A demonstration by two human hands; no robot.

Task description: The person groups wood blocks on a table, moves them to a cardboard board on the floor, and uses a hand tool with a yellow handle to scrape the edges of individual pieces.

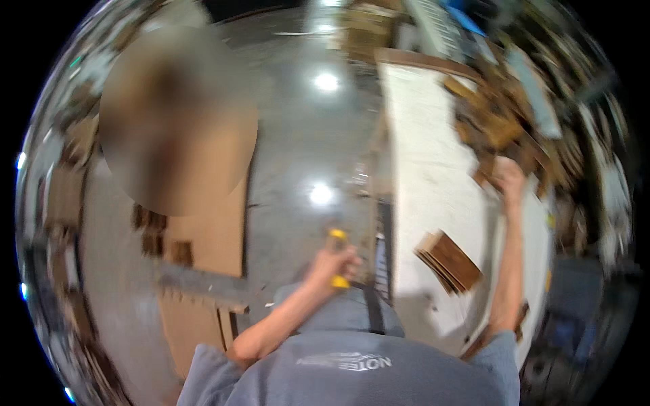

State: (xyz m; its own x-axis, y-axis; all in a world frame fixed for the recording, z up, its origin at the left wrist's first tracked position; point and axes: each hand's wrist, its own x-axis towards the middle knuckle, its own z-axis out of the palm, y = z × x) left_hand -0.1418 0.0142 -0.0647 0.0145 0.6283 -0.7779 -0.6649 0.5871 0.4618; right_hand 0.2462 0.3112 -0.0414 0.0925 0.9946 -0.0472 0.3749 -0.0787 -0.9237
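My left hand is closed round a yellow tool, its yellow ends sticking out above and below the fist; its exact kind is not clear. It is held in front of my body, left of a long white table. My right hand reaches over the table to the near edge of a heap of brown, flat wood-like pieces. Motion smears its fingers, so whether it grips a piece does not show. Closer to me on the table, a small stack of brown boards lies askew.
Left of the grey floor is a large brown cardboard-like sheet with small dark brown blocks on it. A grey-blue slat leans by the heap. Cardboard boxes stand at the far end.
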